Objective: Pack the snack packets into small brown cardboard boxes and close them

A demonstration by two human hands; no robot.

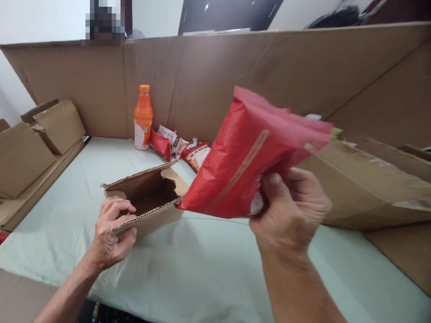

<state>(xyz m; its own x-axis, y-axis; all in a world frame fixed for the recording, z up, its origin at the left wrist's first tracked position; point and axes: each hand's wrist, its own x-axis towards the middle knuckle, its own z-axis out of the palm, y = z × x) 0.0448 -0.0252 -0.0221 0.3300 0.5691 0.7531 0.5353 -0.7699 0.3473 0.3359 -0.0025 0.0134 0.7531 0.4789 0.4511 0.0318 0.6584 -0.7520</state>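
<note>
My right hand (289,211) grips a puffy red snack bag (232,157) by its lower right part, thumb in front. The bag is held up in the air, tilted, its lower left corner close to the right end of a small cardboard box (151,220). That box stands on the cloth with its top open and a dark interior. Around its left end my left hand (114,229) is closed, fingers over the near wall and thumb outside it. Several other snack packets, one a red packet (160,144), lie behind the box beside an upright orange drink bottle (143,119).
A pale green cloth (215,269) covers the table. Tall cardboard panels (208,67) wall off the back. Open cardboard boxes (43,143) line the left edge, and more cardboard boxes (377,179) stand at right. Part of a person shows beyond the panel.
</note>
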